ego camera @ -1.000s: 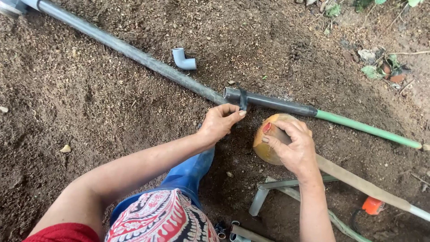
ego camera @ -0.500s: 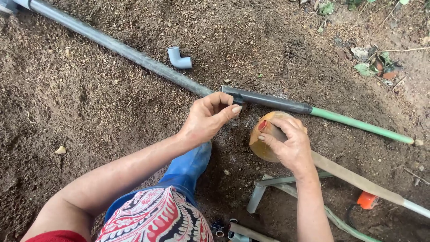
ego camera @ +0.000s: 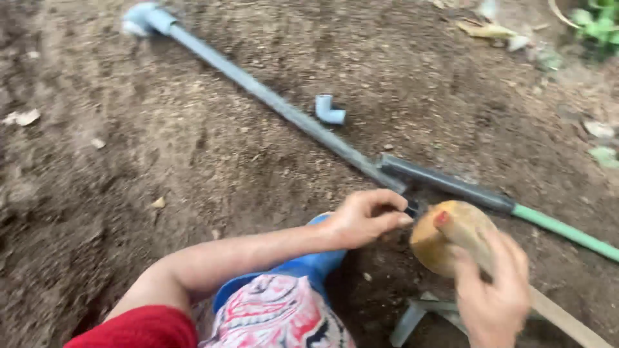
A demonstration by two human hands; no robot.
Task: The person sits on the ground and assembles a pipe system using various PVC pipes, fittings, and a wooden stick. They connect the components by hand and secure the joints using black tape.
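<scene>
A long grey pipe (ego camera: 271,96) lies across the soil and meets a dark sleeve (ego camera: 445,182), which runs into a green hose (ego camera: 567,233). My left hand (ego camera: 364,219) sits just below that joint, with its fingertips pinched on a small dark fitting (ego camera: 411,208). My right hand (ego camera: 493,290), blurred, grips a round tan object (ego camera: 435,248) with a red mark on it, held to the right of my left hand. A thin wooden stick (ego camera: 564,319) runs under my right hand.
A loose grey elbow fitting (ego camera: 329,109) rests on the soil beside the pipe. A blue boot (ego camera: 309,265) and patterned cloth (ego camera: 277,316) are under my left arm. A pale metal piece (ego camera: 412,319) lies at the bottom. Dry leaves (ego camera: 480,27) and plants (ego camera: 596,22) lie at the far right.
The view has swung and gone blurry. My left hand has drawn slightly back from the pipe joint with its fingers curled tighter. My right hand still holds the round tan object.
</scene>
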